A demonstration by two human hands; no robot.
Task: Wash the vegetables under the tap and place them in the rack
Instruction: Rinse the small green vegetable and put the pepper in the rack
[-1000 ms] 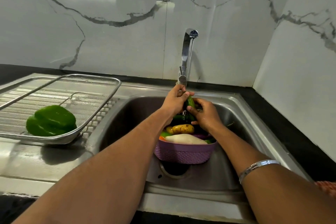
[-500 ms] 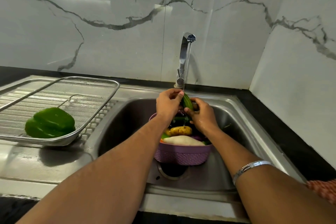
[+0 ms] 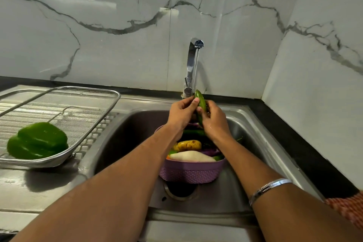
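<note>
Sink (image 3: 255,127): steel basin; the purple basket stands in it, over the drain.
Rack (image 3: 82,92): mesh tray on the drainboard, left of the sink; one green pepper (image 3: 39,140) lies at its near end.
Purple basket (image 3: 191,172): holds a potato (image 3: 189,144), a white vegetable (image 3: 193,156) and darker ones, partly hidden.
Tap (image 3: 193,65): water runs onto the small green vegetable (image 3: 201,104).
Left hand (image 3: 181,114): fingers curled, thumb and fingertips pinching the vegetable's upper part.
Right hand (image 3: 215,121): fingers curled round its lower part.
</note>
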